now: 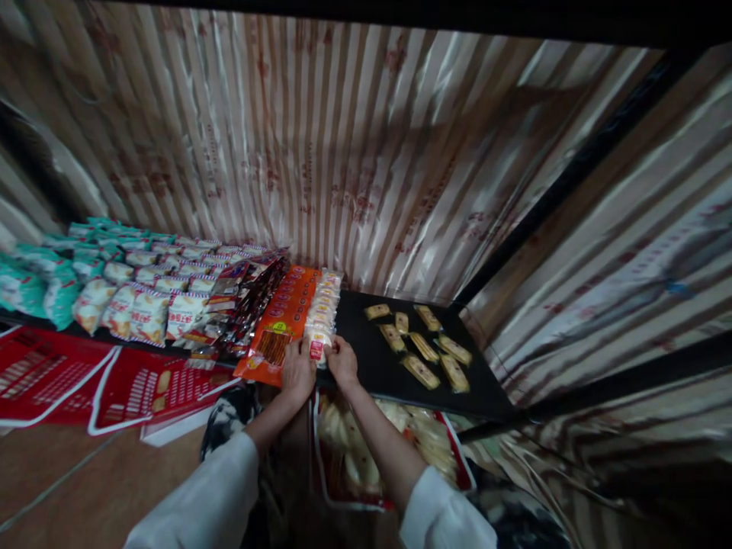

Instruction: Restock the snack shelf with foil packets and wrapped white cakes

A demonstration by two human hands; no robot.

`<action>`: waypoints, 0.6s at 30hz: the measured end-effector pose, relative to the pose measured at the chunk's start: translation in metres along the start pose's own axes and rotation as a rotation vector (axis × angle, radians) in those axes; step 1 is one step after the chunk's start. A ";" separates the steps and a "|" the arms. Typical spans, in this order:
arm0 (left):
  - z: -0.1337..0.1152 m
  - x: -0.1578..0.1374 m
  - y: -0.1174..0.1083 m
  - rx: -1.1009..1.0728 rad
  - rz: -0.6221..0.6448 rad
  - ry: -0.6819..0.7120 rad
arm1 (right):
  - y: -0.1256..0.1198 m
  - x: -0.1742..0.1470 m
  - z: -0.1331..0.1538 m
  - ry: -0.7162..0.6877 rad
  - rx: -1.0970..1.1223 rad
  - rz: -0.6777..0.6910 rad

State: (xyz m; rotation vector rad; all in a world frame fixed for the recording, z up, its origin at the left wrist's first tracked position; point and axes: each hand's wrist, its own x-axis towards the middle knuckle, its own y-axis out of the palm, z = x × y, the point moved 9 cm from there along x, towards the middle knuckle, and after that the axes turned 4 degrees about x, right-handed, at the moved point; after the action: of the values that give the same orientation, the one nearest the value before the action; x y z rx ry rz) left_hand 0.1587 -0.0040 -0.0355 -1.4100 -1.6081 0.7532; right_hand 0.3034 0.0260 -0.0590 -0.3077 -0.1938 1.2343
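Black shelf (355, 324), bare strip rightward — both hands (298, 372) (344, 366) hold edgemost white packet (319, 347).

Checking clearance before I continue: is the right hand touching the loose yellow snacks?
Apart. The head view shows a strip of bare black shelf between the right hand and the yellow snacks.

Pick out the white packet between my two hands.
The front packet, red label showing: your left hand and right hand flank it; the others line up behind it.

Illegible print (316, 350) on white packet (321, 336)
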 end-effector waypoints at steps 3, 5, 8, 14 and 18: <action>-0.001 0.000 0.002 0.064 -0.018 0.016 | -0.002 -0.002 0.003 -0.047 -0.167 -0.053; -0.003 -0.001 0.002 0.106 -0.032 0.025 | 0.000 -0.003 0.003 -0.074 -0.187 -0.061; -0.007 -0.002 0.000 0.145 -0.066 0.049 | 0.002 -0.003 -0.001 -0.079 -0.146 -0.062; -0.010 -0.012 -0.013 0.084 -0.191 0.078 | -0.016 -0.017 -0.007 -0.119 -0.009 -0.135; -0.018 -0.034 -0.020 -0.030 -0.249 0.143 | -0.041 -0.054 -0.012 -0.252 0.057 -0.130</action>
State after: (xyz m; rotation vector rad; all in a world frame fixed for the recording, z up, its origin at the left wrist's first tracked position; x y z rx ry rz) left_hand 0.1654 -0.0430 -0.0165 -1.2259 -1.6501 0.4739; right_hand 0.3263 -0.0386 -0.0554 -0.0874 -0.3886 1.1452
